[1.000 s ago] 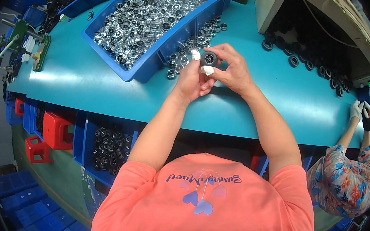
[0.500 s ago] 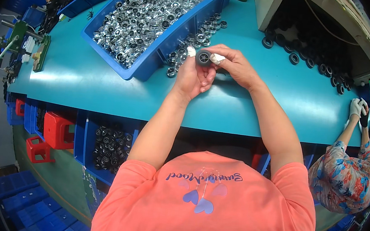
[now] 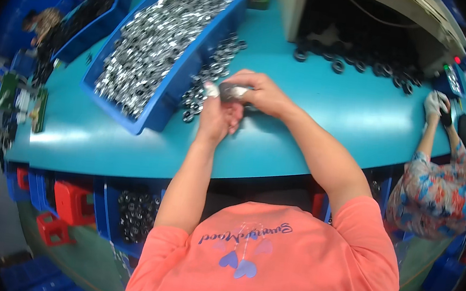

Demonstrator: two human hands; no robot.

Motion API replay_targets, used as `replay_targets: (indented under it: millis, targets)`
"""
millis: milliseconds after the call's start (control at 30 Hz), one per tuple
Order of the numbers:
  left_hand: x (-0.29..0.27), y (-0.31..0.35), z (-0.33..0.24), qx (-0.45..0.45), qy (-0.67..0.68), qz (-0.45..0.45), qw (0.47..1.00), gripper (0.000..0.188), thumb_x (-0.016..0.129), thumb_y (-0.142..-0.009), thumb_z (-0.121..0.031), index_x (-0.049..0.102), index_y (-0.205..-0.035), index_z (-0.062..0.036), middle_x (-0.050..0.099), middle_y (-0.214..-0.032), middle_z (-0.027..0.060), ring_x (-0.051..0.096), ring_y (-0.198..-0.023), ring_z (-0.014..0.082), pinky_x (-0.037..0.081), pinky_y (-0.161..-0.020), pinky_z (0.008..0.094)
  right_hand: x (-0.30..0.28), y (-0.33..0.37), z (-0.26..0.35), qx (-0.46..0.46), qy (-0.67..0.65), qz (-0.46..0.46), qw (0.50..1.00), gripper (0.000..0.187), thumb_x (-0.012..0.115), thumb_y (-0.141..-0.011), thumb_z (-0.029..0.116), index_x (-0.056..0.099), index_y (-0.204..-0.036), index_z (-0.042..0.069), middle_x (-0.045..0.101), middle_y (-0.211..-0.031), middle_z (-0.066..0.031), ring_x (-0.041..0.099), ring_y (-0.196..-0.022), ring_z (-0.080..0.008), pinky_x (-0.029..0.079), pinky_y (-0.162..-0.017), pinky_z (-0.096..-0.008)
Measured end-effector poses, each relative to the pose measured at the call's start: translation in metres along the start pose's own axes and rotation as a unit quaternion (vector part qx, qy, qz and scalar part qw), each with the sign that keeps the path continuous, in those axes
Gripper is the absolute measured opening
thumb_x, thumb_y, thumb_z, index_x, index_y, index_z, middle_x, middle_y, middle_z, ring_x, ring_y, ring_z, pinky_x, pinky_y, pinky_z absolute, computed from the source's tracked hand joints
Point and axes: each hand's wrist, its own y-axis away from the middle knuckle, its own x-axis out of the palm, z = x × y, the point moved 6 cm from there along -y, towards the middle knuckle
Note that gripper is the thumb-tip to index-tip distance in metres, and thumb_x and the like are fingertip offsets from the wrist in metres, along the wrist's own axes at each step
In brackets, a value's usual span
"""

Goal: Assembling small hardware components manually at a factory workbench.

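A small black toy wheel [image 3: 229,93], blurred by motion, is held up over the turquoise table between both hands. My left hand [image 3: 217,114] grips it from below and the left, its thumb wrapped in white. My right hand [image 3: 262,96] pinches it from the right, with white wrapping on that thumb too. Just beyond my left hand, loose chrome wheel hubs [image 3: 195,97] lie beside a long blue bin [image 3: 144,118], heaped with more shiny hubs.
Black tyres [image 3: 338,66] lie at the mouth of a pale box-like housing [image 3: 289,9] at the back right. A person in a floral top [image 3: 436,187], with gloved hands, works at the right. Red stools [image 3: 75,203] and a blue bin of black wheels [image 3: 137,215] are below the table at left.
The view has shifted and tilted. Both hands still hold the wheel, whose spoked face showed before; now its side shows, smeared by movement.
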Motion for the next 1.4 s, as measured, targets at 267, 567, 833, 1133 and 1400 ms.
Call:
replay_targets:
  millis: [267,567,833,1133,1400]
  targets:
    - [-0.06,0.123,-0.04,0.11,-0.162,-0.143,0.97,0.059,0.041,-0.1,-0.061,0.059,-0.102,-0.0046,0.053,-0.061,0.0051,0.046,-0.043,0.0121,0.033,-0.036,0.0236,-0.064,0.011,0.011,0.112,-0.03,-0.121,0.986,0.027,0.07,-0.091,0.025,0.074,-0.11,0.006,0.071,-0.09,-0.003,0.063,-0.077,-0.0097,0.053,-0.071,-0.0284]
    - [-0.257,0.392,-0.041,-0.162,-0.736,-0.436,0.492,0.04,0.06,-0.095,-0.038,0.065,-0.115,-0.0036,0.069,-0.096,0.0237,0.065,-0.089,0.0405,0.05,-0.078,0.046,-0.173,0.046,-0.006,0.227,0.455,-0.287,0.812,0.047,0.08,-0.075,0.041,0.065,-0.106,0.009,0.064,-0.111,-0.01,0.062,-0.107,-0.0282,0.051,-0.089,-0.0405]
    - [-0.078,0.202,-0.052,0.176,-0.534,-0.201,0.802,0.029,0.066,-0.09,-0.008,0.067,-0.119,-0.0023,0.071,-0.103,0.0137,0.067,-0.088,0.0197,0.052,-0.081,0.0322,-0.107,0.037,0.006,0.001,0.347,-0.266,0.899,0.037,0.08,-0.072,0.025,0.057,-0.096,0.008,0.061,-0.099,-0.0076,0.061,-0.089,-0.0232,0.051,-0.08,-0.0373]
    - [-0.005,0.051,-0.033,0.172,-0.048,0.031,0.983,0.048,0.057,-0.098,-0.006,0.045,-0.144,-0.0032,0.06,-0.125,0.0112,0.061,-0.11,0.0185,0.057,-0.084,0.0325,0.026,0.038,0.055,-0.091,0.137,-0.091,0.982,0.035,0.078,-0.075,0.013,0.053,-0.099,0.005,0.065,-0.119,-0.0124,0.065,-0.099,-0.0219,0.055,-0.08,-0.0325]
    - [-0.034,0.049,-0.026,0.164,-0.007,-0.041,0.986,0.055,0.06,-0.093,0.003,0.041,-0.145,-0.0006,0.062,-0.117,0.0116,0.065,-0.099,0.0199,0.058,-0.087,0.0373,-0.003,-0.004,-0.005,0.065,0.186,-0.103,0.975,0.036,0.064,-0.082,0.011,0.068,-0.118,0.01,0.06,-0.117,-0.0109,0.063,-0.099,-0.0221,0.051,-0.09,-0.0356]
